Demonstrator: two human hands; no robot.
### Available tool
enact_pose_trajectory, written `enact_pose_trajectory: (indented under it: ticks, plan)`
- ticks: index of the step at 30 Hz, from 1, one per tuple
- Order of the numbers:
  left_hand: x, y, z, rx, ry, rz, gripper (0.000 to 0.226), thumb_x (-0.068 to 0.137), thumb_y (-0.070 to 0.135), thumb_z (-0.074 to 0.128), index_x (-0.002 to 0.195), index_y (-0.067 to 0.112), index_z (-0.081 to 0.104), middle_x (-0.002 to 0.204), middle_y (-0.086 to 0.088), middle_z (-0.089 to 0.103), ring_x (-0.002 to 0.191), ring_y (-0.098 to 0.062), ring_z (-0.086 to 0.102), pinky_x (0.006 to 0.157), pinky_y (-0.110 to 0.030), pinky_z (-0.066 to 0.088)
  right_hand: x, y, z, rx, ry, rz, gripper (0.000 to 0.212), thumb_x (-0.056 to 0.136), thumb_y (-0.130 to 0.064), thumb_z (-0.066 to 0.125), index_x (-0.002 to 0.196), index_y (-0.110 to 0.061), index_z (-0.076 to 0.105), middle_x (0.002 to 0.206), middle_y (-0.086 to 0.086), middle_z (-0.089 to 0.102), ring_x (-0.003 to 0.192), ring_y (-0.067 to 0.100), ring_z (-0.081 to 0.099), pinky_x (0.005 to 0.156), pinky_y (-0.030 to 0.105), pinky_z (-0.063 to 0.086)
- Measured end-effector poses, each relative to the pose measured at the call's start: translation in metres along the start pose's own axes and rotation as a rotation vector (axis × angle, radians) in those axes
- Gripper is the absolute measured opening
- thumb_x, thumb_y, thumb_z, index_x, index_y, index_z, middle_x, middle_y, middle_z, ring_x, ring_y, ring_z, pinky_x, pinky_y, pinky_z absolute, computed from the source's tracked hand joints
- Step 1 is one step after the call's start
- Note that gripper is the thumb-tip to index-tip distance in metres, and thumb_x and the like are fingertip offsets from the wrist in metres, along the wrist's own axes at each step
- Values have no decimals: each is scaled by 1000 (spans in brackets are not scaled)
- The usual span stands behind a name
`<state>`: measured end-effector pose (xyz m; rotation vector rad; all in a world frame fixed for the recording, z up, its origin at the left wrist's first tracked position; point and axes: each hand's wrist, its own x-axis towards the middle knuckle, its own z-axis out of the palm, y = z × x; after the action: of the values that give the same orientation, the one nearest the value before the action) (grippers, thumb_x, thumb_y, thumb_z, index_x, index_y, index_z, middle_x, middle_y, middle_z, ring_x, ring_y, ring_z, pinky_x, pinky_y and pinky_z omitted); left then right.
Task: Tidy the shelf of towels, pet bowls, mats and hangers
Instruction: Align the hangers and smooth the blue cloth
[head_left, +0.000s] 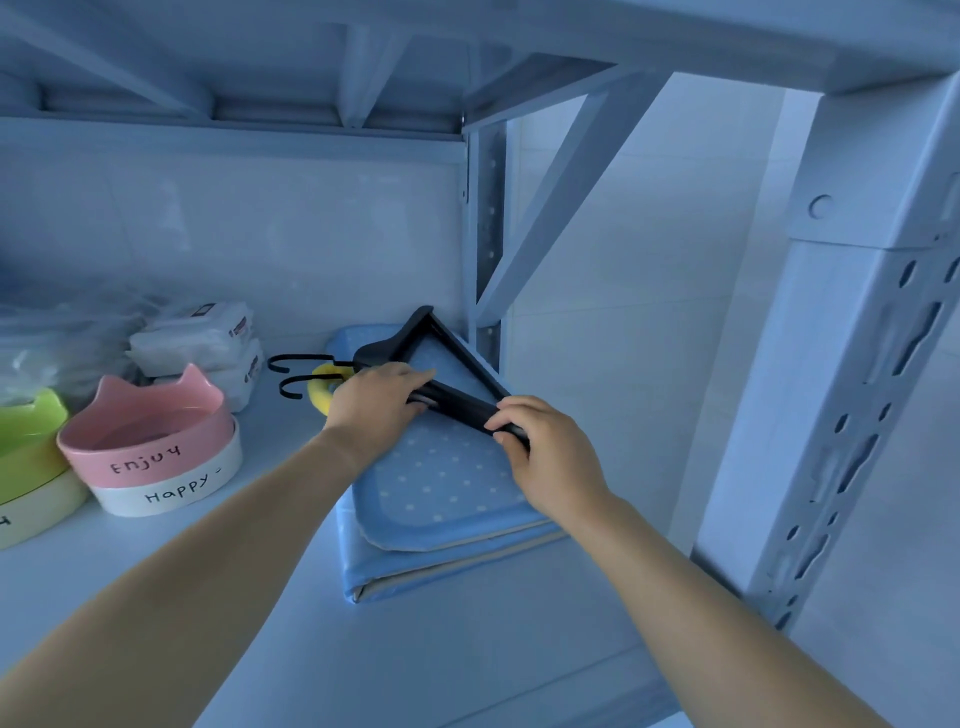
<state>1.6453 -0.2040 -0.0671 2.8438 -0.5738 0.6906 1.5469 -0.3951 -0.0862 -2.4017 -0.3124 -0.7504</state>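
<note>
Squarely mid-frame: black hangers, bunched, lying flat on folded blue dotted mats at the shelf's back right corner. Hooks point left, off the mats, over a yellow ring.

Left hand lies on the hangers near the neck, fingers almost straight across the lower bar. Thumb hidden; cannot tell whether it grips or only presses.

Right hand at the bar's near end, fingers curled, pinching the hangers.

Mats: two folded pieces stacked, the smaller on top, pale lining showing at the front edges. Stack sits just beside the rear upright.

Left of the hooks: white towel packs, stacked against the back wall. In front of them, a pink cat-eared bowl marked "Enjoy" nested in a white bowl marked "Happy". Far left, a green bowl on a cream one, cut off by the frame.

Slotted post at right foreground.
</note>
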Motion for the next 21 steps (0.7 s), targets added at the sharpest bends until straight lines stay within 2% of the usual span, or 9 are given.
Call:
enact_pose_trajectory:
  ticks: [2, 4, 7, 10, 12, 14, 16, 18, 21]
  plan:
    - [-7, -1, 8, -48, 11, -4, 44, 96, 32, 47, 140, 31, 40, 143, 6, 41, 131, -18, 39, 96, -30, 39, 0, 3, 4, 8, 49, 9, 17, 89, -9, 56, 99, -16, 68, 113, -10, 61, 96, 12, 59, 77, 26, 47]
    - [-9, -1, 14, -65, 13, -24, 45, 98, 30, 43, 142, 31, 35, 148, 4, 34, 138, -18, 29, 102, -29, 35, -1, 6, 8, 21, 74, 6, 20, 88, -8, 57, 102, -18, 68, 113, -11, 61, 95, 11, 59, 76, 24, 48]
    - [-7, -1, 16, -19, -11, 3, 48, 98, 29, 42, 145, 32, 29, 152, 4, 29, 141, -19, 23, 102, -32, 36, -2, 10, 11, 44, 94, 7, 24, 88, -8, 58, 106, -21, 67, 116, -11, 61, 100, 11, 59, 81, 28, 50]
    - [-6, -1, 15, -76, -86, 24, 52, 98, 28, 40, 146, 35, 21, 155, 9, 18, 143, -15, 17, 99, -31, 40, -2, 12, 11, 42, 121, 5, 26, 86, -7, 59, 106, -21, 68, 116, -9, 61, 107, 10, 56, 85, 24, 47]
    - [-6, -1, 14, -94, -124, 20, 54, 98, 29, 39, 146, 38, 18, 156, 12, 13, 139, -13, 25, 86, -28, 45, -2, 13, 11, 28, 119, -2, 26, 85, -6, 60, 107, -19, 67, 116, -7, 61, 109, 12, 54, 89, 25, 45]
    - [-9, 0, 11, -106, -139, 2, 54, 97, 30, 39, 146, 40, 17, 155, 14, 12, 128, -15, 40, 73, -28, 48, -2, 13, 10, 6, 117, 8, 27, 84, -8, 62, 109, -18, 66, 118, -5, 60, 113, 15, 53, 94, 34, 44]
    - [-15, 2, 7, -134, -129, 1, 53, 96, 32, 40, 145, 40, 21, 155, 11, 15, 126, -16, 43, 76, -32, 51, -2, 12, 8, 0, 116, 24, 29, 85, -11, 62, 113, -18, 64, 121, -4, 59, 115, 16, 51, 95, 40, 42]
    - [-24, 3, 4, -174, -96, 8, 51, 95, 33, 43, 144, 36, 28, 154, 8, 20, 125, -17, 44, 85, -34, 50, -4, 11, 6, 1, 109, 24, 33, 86, -13, 61, 118, -18, 60, 123, -4, 58, 116, 17, 51, 95, 40, 43]
    - [-38, 8, -3, -212, -60, 2, 47, 95, 34, 45, 140, 34, 37, 152, 8, 25, 121, -17, 47, 89, -32, 47, -5, 10, 4, -38, 86, 32, 36, 86, -17, 61, 122, -18, 57, 125, -5, 57, 116, 17, 51, 96, 40, 42]
